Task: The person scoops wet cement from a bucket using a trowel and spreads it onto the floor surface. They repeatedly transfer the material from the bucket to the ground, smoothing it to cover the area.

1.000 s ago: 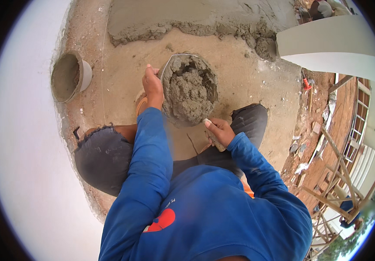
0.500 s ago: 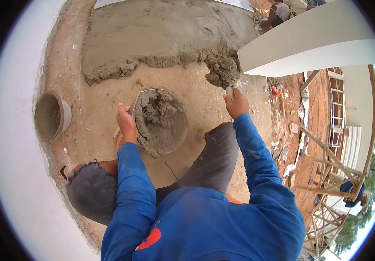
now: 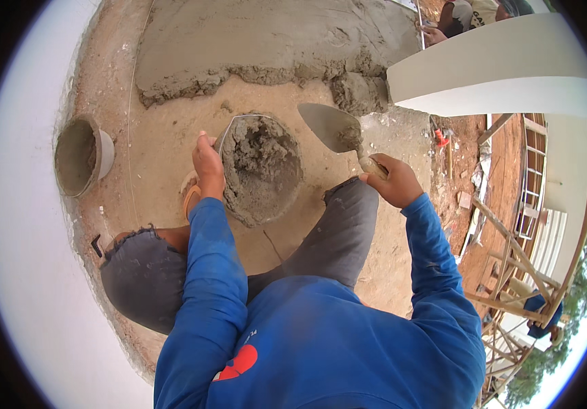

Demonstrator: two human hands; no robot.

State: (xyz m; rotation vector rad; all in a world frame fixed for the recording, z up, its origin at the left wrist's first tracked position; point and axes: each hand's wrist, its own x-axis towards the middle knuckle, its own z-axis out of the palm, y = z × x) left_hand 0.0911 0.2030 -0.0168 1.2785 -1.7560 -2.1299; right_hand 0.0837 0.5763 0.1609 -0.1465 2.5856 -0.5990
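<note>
One left hand [image 3: 208, 169], finger spacing unclear, apparently steadies a bucket [image 3: 292, 184]; one right hand [image 3: 395, 181] holds a trowel [image 3: 324, 126], fingers curled round its handle [image 3: 372, 166].

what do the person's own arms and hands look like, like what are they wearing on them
Both arms are in long blue sleeves, creased along their length: the left sleeve and the right sleeve each reach about to the wrist. They belong to a blue shirt with a red chest marking. The left hand and right hand show no gloves.
</note>
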